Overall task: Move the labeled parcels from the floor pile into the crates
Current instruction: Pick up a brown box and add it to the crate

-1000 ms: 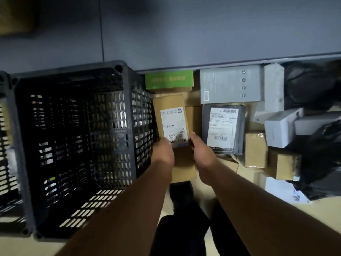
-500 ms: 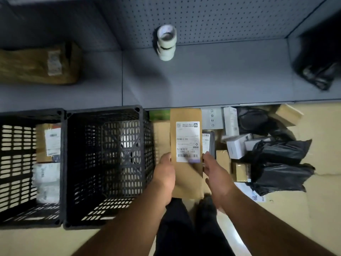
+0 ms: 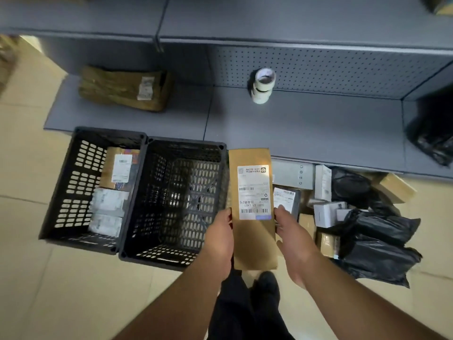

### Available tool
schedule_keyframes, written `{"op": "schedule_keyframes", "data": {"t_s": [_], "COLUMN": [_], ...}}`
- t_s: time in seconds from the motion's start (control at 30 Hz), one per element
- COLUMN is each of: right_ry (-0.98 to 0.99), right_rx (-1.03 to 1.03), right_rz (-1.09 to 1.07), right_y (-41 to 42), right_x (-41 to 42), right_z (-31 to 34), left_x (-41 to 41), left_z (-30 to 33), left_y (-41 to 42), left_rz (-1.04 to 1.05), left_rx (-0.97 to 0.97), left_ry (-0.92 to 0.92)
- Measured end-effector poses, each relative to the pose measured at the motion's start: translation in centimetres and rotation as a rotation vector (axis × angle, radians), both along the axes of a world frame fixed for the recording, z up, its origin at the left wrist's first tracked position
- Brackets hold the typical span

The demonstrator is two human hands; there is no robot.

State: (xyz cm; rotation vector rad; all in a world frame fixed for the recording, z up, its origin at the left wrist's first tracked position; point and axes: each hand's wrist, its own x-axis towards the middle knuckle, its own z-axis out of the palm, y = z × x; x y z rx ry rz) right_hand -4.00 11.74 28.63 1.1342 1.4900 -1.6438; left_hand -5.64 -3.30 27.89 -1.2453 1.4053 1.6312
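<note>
Head view, hands (image 3: 255, 236) gripping labeled parcel (image 3: 252, 241)

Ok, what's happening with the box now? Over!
Left hand and right hand grip the brown parcel, label up. Held beside the empty crate. Nothing in the way.

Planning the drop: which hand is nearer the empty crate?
Left. The left hand sits by the empty crate's right wall; the right hand is beyond the held parcel.

Parcel stockroom, steel shelving (image 3: 294, 123), crates (image 3: 171, 202)
</note>
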Motion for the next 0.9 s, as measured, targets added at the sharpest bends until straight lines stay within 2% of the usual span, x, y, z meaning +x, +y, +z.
{"op": "schedule_keyframes", "data": {"t_s": [0.13, 0.33, 0.5, 0.9], "right_ry": [0.023, 0.031, 0.035, 0.0], "right_rx": [-0.004, -0.016, 0.023, 0.008], "right_rz": [0.083, 0.195, 0.272, 0.446], "right_y": [-3.7, -11.8, -20.4, -40.5], "right_x": [0.3, 1.3, 2.8, 8.3], "right_z": [1.2, 2.2, 1.7, 2.3], "left_x": [1.0, 3.9, 7.6, 15.8], "left_z": [1.9, 4.1, 5.0, 5.6], "left_y": [-3.9, -11.8, -20.0, -39.4], "left_rz": [0.052, 0.109, 0.185, 0.408], "left_rx": [0.038, -0.06, -0.068, -0.027], "left_ry": [0.059, 0.082, 0.157, 0.113]}}
